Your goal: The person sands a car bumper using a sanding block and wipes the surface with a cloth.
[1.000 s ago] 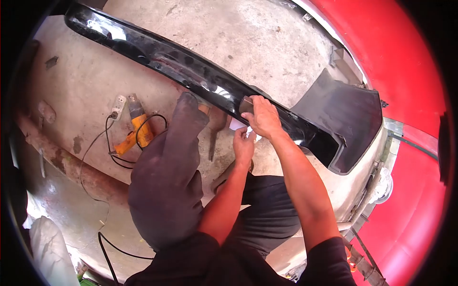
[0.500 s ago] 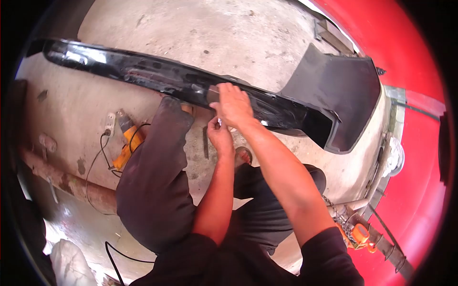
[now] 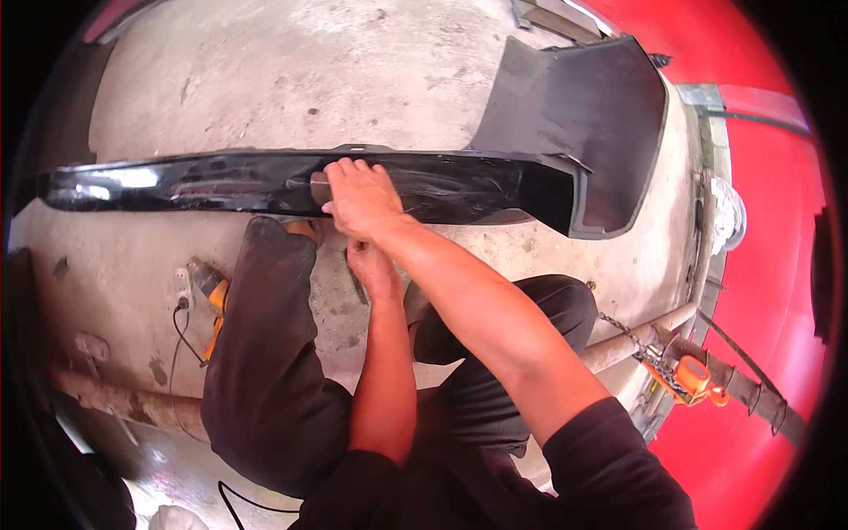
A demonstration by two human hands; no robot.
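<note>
A long glossy black car bumper (image 3: 212,184) lies across the view, with a wide matte flared end (image 3: 587,115) at the right. On its middle rests my right hand (image 3: 360,199), fingers bent over the surface. A small brownish flat piece (image 3: 320,187), perhaps a sheet, shows between its thumb and forefinger. Just below the bumper's near edge is my left hand (image 3: 374,267), its fingers curled closed. Whatever they may hold is hidden, partly behind my right wrist.
A yellow power tool (image 3: 215,296) lies on the concrete floor (image 3: 265,79) beside my knee, near a socket strip (image 3: 183,287). Rusty pipe (image 3: 132,396) runs at left. An orange chain hoist (image 3: 692,378) and red car body (image 3: 768,256) stand at right.
The view has shifted and turned, so the bumper now appears level instead of slanting. A small white bit visible at my left fingers is now out of sight. My right hand stays on the bumper.
</note>
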